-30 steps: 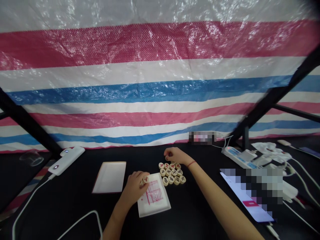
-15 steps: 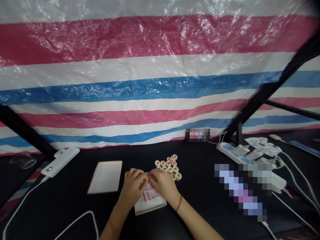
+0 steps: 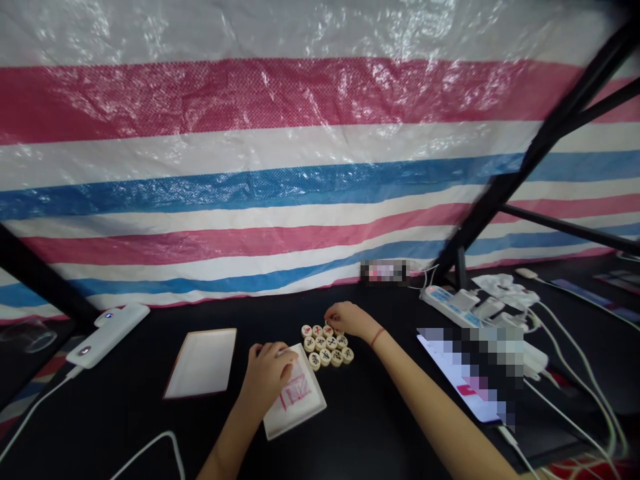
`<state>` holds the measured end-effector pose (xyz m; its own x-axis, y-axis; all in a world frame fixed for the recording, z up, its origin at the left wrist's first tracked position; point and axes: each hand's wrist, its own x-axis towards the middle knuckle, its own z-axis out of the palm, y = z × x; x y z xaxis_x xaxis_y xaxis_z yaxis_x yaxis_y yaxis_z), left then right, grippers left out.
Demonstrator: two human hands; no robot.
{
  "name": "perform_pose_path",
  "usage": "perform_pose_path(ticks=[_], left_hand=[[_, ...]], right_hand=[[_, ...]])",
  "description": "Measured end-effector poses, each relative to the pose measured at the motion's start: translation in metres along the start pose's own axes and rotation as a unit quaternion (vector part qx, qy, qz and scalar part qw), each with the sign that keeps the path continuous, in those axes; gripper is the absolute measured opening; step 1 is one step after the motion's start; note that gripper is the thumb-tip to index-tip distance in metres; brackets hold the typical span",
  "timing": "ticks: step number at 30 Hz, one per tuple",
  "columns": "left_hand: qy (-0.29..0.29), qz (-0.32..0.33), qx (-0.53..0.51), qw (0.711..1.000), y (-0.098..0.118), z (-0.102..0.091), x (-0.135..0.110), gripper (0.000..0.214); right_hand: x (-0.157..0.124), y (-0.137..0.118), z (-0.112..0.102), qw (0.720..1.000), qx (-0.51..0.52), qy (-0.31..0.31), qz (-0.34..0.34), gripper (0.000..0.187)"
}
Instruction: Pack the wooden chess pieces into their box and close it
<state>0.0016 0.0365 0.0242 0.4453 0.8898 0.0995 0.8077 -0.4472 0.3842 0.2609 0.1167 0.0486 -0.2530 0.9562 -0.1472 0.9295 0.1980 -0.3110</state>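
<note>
Black tabletop (image 3: 150, 413): blank white tray (image 3: 200, 363), red-lined white tray (image 3: 303, 408), about twelve round wooden xiangqi pieces (image 3: 325, 345) clustered. Right hand (image 3: 349, 319) curled against pieces, left hand (image 3: 267, 377) curled over lined tray; any grip hidden.

Characters on the xiangqi pieces (image 3: 325, 345) are too small to read; the phone (image 3: 450, 373) is pixelated.

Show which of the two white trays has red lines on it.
The tray under the left hand has the red lines; the other tray, further left, is plain white.
</note>
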Motion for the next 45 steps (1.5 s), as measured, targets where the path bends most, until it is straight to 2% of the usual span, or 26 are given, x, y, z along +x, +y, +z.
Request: perform_pose_path(ticks=[9,16,20,22,24,27,30,34,38,40,43,45], left_hand=[[-0.001,0.003,-0.030,1.000,-0.007,-0.001,0.000,0.025],[-0.025,0.076,-0.037,0.996,-0.013,-0.006,0.004,0.031],[0.033,0.088,-0.041,0.995,-0.021,-0.009,0.003,0.045],[0.073,0.085,-0.046,0.993,-0.026,-0.010,0.000,0.046],[0.101,0.074,-0.054,0.991,-0.030,-0.011,-0.002,0.044],[0.115,0.051,-0.066,0.990,-0.034,-0.013,-0.005,0.032],[0.101,0.037,-0.075,0.991,-0.034,-0.016,-0.007,0.026],[0.090,0.032,-0.070,0.993,-0.029,-0.017,-0.010,0.020],[0.095,0.035,-0.039,0.994,-0.022,-0.012,-0.012,0.016],[0.098,0.034,-0.022,0.994,-0.018,-0.006,-0.012,0.021],[0.087,0.033,-0.007,0.996,-0.015,0.001,-0.009,0.036],[0.065,0.035,-0.010,0.997,-0.013,0.004,-0.006,0.038]], right_hand=[[0.015,-0.010,0.003,1.000,-0.016,0.016,0.010,0.018],[0.015,-0.014,-0.003,0.999,-0.010,0.037,0.028,0.015],[-0.006,-0.035,-0.007,0.995,0.034,0.096,-0.010,0.018],[-0.024,-0.053,0.000,0.977,0.126,0.155,-0.076,0.018],[-0.041,-0.073,0.015,0.962,0.183,0.154,-0.135,0.016],[-0.055,-0.092,0.042,0.958,0.181,0.138,-0.177,0.015],[-0.054,-0.097,0.064,0.958,0.143,0.147,-0.202,0.014],[-0.051,-0.095,0.076,0.953,0.114,0.160,-0.231,0.011],[-0.052,-0.089,0.069,0.936,0.153,0.211,-0.235,0.012],[-0.049,-0.077,0.059,0.926,0.182,0.263,-0.202,0.015],[-0.037,-0.042,0.038,0.916,0.208,0.327,-0.102,0.025],[-0.027,-0.012,0.027,0.934,0.200,0.288,-0.064,0.038]])
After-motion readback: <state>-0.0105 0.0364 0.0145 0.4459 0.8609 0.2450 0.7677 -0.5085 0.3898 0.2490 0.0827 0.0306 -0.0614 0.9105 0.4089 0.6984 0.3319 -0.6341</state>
